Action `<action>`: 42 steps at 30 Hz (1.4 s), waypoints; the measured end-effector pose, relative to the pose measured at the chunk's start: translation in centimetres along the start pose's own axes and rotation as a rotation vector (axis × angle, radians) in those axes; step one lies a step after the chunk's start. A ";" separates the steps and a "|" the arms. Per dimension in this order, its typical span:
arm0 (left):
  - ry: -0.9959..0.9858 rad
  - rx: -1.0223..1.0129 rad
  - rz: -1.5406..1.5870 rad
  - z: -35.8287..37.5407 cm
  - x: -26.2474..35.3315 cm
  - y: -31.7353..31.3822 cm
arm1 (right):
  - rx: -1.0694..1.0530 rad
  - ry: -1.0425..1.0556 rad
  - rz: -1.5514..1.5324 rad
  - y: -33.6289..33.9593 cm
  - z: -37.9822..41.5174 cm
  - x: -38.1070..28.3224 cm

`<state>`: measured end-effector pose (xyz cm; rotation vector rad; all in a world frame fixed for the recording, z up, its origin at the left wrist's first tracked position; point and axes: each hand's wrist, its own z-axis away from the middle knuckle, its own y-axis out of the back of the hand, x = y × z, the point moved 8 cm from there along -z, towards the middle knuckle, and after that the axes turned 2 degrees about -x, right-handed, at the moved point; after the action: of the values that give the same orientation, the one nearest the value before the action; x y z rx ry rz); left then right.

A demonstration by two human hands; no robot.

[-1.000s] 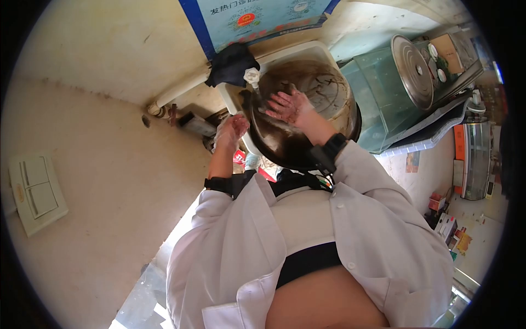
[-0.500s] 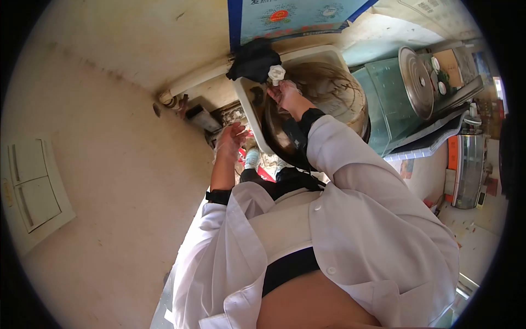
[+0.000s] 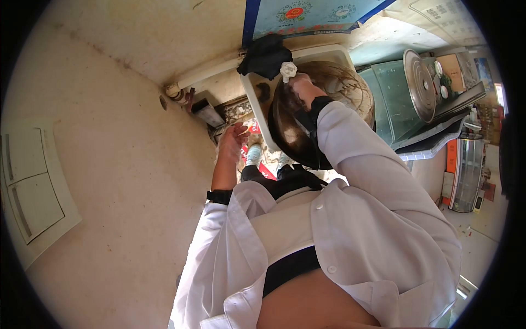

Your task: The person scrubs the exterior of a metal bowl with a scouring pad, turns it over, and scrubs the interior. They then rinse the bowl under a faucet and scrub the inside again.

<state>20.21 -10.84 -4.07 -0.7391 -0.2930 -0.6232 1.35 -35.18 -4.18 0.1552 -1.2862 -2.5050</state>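
My right hand (image 3: 305,89), in a clear plastic glove, reaches over the sink (image 3: 253,104), just below a white faucet knob (image 3: 288,71). Its fingers point down into shadow, and I cannot make out whether they grip anything. Beneath that hand, a large dark metal wok (image 3: 293,137) sits tilted in the sink, against a wide round pan or lid (image 3: 350,90) with brown streaks. My left hand (image 3: 233,141), gloved likewise, hangs left of the sink with loosely bent fingers apart and nothing in it. A black cloth (image 3: 267,56) hangs beside the knob.
A white pipe (image 3: 205,75) runs along the wall left of the sink. To the right stand a greenish glass panel (image 3: 386,93) and a round metal lid (image 3: 421,85). A blue-bordered poster (image 3: 307,16) hangs above, and a glass-fronted case (image 3: 467,172) stands farther right.
My right hand has moved from the faucet knob down toward the wok, and its fingers now point downward. My left hand stays nearly in place. The view has shifted slightly.
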 end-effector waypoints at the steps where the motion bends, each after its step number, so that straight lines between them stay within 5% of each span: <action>1: 0.002 -0.012 -0.001 0.1 0.0 -0.2 | 0.053 0.086 -0.356 1.4 2.5 -0.3; 5: 0.006 -0.052 0.001 -0.1 -0.1 -0.7 | -0.013 0.203 -1.095 2.5 6.6 -0.6; 11: 0.011 -0.091 0.014 0.1 -0.4 -1.2 | 0.032 -0.036 -1.580 1.0 7.1 -0.3; 13: 0.008 -0.065 -0.009 0.3 -0.5 -1.1 | 0.015 -0.200 -1.524 0.0 6.3 0.7; 15: -0.011 -0.066 -0.003 0.4 -0.5 -1.1 | 0.128 0.135 -1.390 1.5 6.3 0.6; 16: -0.013 -0.077 0.002 0.5 -0.4 -1.1 | 0.128 0.137 -1.388 0.9 5.4 1.4; 17: -0.012 -0.075 0.004 0.7 -0.5 -1.2 | 0.345 0.465 -1.094 2.4 4.5 1.2; 19: -0.001 -0.046 -0.004 0.9 -0.6 -1.2 | 0.538 0.771 -0.766 2.3 4.3 0.2; 22: 0.003 -0.107 0.029 0.4 -1.0 -0.8 | 0.389 0.679 -0.992 2.0 3.9 -0.3; 24: 0.005 -0.103 0.023 0.3 -1.2 -0.6 | -0.278 -0.101 -2.158 1.0 7.2 -2.2; 27: 0.001 -0.062 0.058 0.6 -1.2 -1.0 | -0.424 -0.211 -2.360 1.8 9.6 -3.9; 29: -0.007 -0.028 0.097 0.8 -0.7 -1.5 | -0.471 -0.131 -2.372 2.5 10.8 -4.7; 42: 0.120 -0.672 0.550 1.9 0.2 -12.6 | -0.669 0.653 -2.610 7.9 18.4 -7.5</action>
<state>12.44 -16.81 4.09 -1.3594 0.2500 -0.2251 5.86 -22.76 12.70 -1.3359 -0.4801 0.9111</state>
